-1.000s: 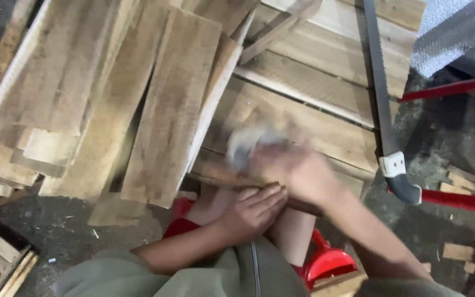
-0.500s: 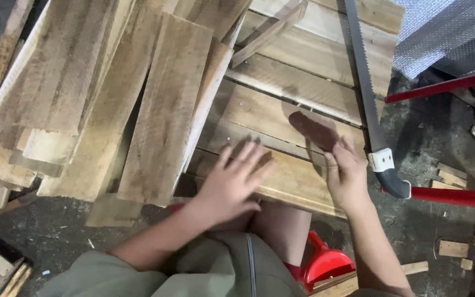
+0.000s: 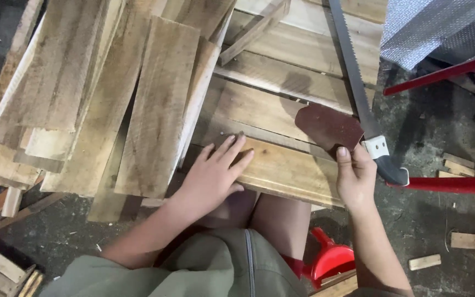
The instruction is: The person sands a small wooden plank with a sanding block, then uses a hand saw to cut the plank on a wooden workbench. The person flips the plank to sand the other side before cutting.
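Hands: left (image 3: 211,177) flat on plank (image 3: 287,170), right (image 3: 355,177) pinching sandpaper (image 3: 328,126).

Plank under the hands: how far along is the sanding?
Done: the plank looks smoother and lighter than the rough boards stacked beside it. In hand: the left hand lies flat on the plank, and the right hand holds reddish sandpaper at its far edge. Left: the piled boards look unsanded; the saw lies idle.

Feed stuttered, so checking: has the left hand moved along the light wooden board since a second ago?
Yes. The left hand has come up off the lap and lies flat on the light wooden board, left of the handsaw.
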